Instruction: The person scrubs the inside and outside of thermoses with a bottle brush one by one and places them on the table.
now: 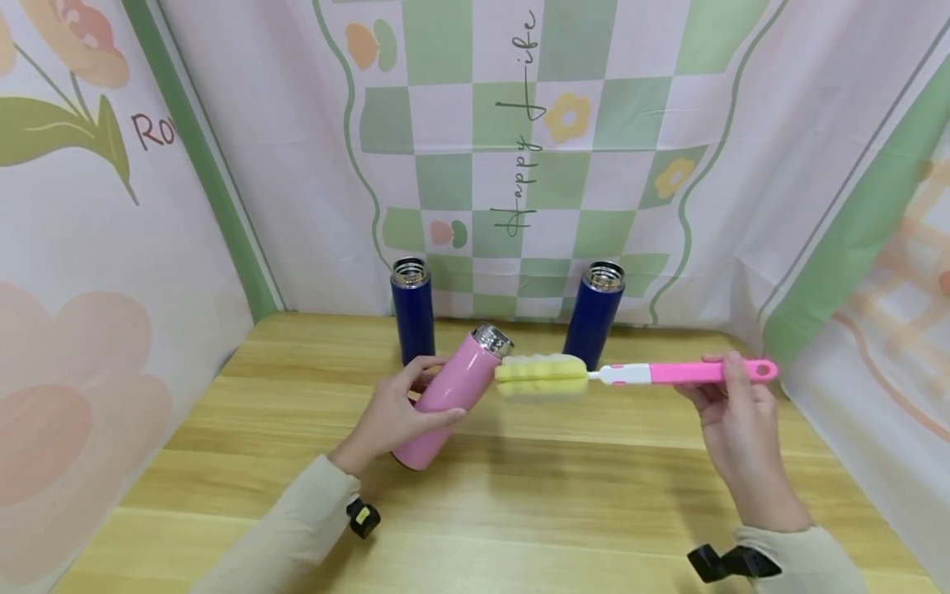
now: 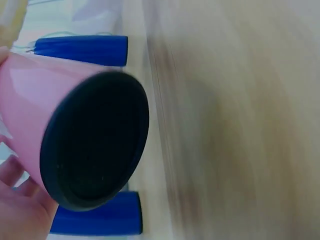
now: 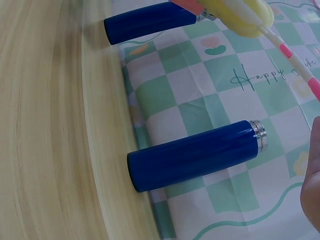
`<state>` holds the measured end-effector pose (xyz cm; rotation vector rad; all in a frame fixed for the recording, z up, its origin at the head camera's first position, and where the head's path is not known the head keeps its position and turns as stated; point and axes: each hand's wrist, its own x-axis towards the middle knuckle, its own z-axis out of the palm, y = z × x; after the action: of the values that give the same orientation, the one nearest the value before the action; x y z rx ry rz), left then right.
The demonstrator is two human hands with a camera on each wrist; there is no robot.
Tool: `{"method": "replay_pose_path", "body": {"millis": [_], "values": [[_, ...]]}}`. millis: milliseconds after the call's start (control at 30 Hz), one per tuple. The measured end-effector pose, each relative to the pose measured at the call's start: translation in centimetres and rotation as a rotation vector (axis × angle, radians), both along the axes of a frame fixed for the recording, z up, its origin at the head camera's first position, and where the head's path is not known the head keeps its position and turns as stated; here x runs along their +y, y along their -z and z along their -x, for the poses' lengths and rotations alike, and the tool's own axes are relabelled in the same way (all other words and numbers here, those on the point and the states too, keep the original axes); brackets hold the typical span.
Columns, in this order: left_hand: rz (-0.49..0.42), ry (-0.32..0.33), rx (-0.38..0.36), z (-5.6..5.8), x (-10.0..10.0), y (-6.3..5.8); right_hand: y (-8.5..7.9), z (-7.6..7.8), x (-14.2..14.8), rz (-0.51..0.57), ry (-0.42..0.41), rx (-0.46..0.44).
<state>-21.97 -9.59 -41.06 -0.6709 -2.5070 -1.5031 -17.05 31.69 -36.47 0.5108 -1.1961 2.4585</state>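
Note:
My left hand (image 1: pixel 404 412) grips a pink thermos bottle (image 1: pixel 454 388) by its body, tilted with its open steel mouth up and to the right. Its black base (image 2: pixel 97 142) faces the left wrist camera. In my right hand (image 1: pixel 742 429) is a bottle brush (image 1: pixel 686 373), pinched by its pink handle and held about level. The yellow sponge head (image 1: pixel 542 377) is beside the mouth of the pink bottle; whether the two touch I cannot tell. In the right wrist view, the brush's sponge (image 3: pixel 245 17) shows at the top and only part of the hand (image 3: pixel 312 180) at the edge.
Two dark blue thermos bottles without lids stand at the back of the wooden table (image 1: pixel 519 511), one on the left (image 1: pixel 413 318) and one on the right (image 1: pixel 592 318). Behind them hangs a green-and-white checked cloth (image 1: pixel 497 181). Printed cloth also hangs at both sides.

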Motion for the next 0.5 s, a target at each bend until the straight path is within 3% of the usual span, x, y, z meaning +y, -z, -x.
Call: {"method": "replay_pose_path", "body": {"millis": [200,433,500], "values": [[-0.145,-0.004,-0.235,-0.3,0.5,-0.2,-0.1,-0.1,-0.7,0.026,-0.071,0.096],[-0.305,0.022,-0.325,0.0,0.7,0.2,0.1,-0.1,-1.4,-0.086,-0.055,0.164],[-0.337,0.033,-0.331,0.0,0.8,0.3,0.2,-0.1,-1.4,-0.070,-0.086,0.168]]}}
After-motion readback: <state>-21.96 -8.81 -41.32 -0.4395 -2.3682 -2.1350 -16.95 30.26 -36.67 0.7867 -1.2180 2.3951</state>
